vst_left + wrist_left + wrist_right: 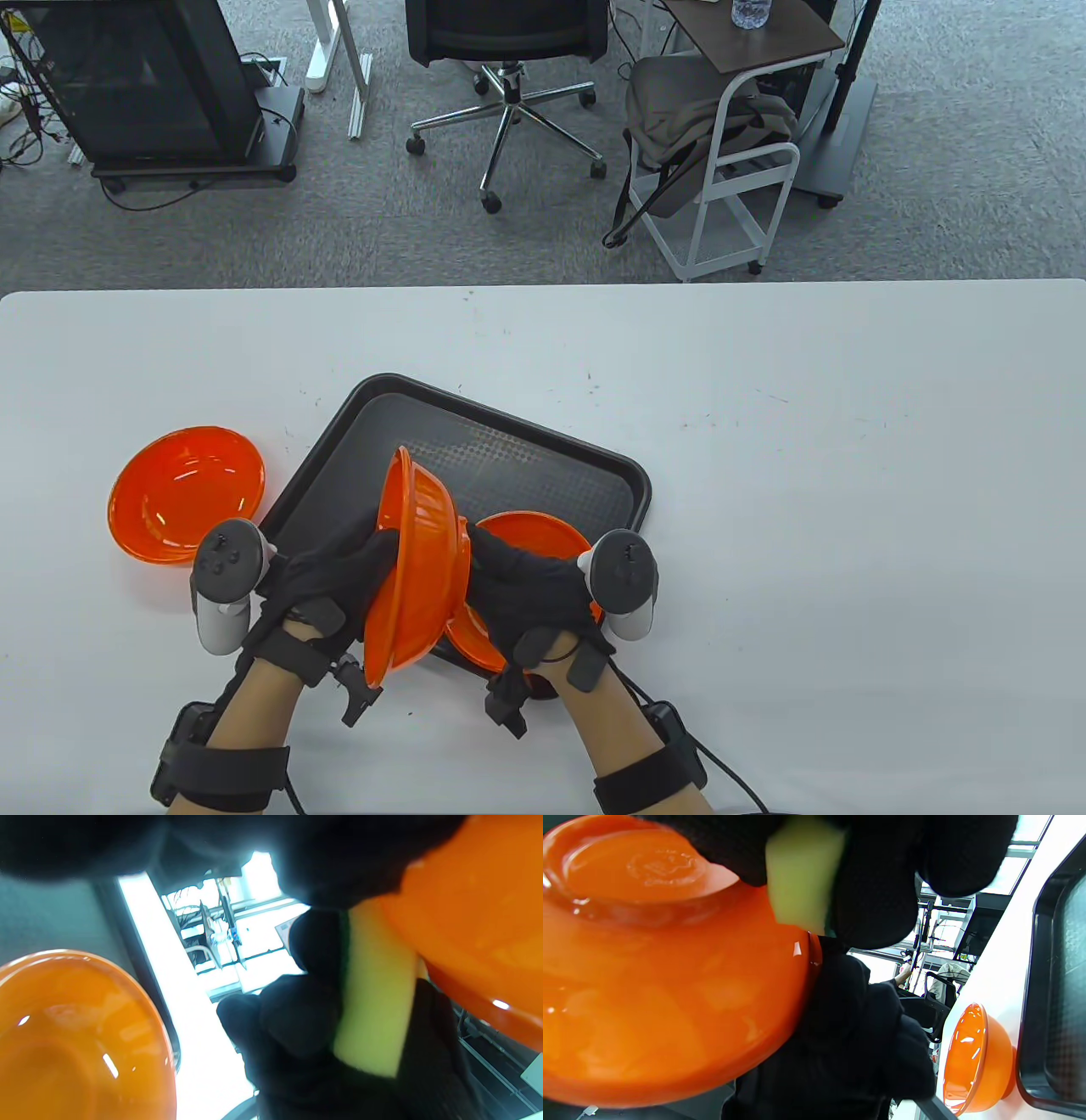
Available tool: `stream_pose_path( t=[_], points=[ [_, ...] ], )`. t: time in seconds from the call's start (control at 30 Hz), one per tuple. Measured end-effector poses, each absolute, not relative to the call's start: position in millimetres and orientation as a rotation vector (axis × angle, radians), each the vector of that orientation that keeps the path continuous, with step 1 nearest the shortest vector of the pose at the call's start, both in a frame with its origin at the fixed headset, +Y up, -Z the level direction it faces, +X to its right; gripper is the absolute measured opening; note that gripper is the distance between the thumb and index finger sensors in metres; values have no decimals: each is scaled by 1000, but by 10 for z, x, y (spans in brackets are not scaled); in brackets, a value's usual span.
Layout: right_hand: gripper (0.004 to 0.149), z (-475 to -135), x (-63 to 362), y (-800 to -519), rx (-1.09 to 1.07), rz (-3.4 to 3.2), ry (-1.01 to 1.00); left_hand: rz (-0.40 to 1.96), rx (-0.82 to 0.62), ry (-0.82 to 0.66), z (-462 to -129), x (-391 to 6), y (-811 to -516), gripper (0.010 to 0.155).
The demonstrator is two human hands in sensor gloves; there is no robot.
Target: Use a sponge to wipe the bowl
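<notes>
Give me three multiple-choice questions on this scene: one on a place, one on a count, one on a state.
1. Where is the bowl nobody touches?
A. on the tray
B. on the table, left of the tray
C. on the chair

2. How many orange bowls are there?
A. two
B. three
C. four

3. How is the held bowl oriented?
A. flat, mouth up
B. flat, mouth down
C. tipped on edge

Answers:
1. B: the free bowl sits on the table beside the tray.
2. B: the free bowl, the held bowl and a tray bowl.
3. C: the held bowl stands on edge between the left hand and the right hand, which presses the sponge on its outside.
</notes>
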State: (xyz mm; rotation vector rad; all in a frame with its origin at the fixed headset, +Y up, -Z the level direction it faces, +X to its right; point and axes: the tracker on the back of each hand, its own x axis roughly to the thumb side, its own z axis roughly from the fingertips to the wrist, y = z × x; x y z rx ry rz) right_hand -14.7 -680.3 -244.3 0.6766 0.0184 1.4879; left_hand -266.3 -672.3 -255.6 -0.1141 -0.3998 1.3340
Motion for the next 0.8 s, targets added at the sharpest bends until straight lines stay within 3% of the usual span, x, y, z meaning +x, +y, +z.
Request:
stream_pose_path(
  t=[0.37, 0.8],
  points=[
    [54, -2400, -327, -6855, 686, 1411, 172, 1371, 167, -173, -2601, -2951, -6755, 60],
    [56, -2417, -163, -6772, 637, 1401, 69, 1332, 311, -10, -2565, -3187, -6737, 58]
  ],
)
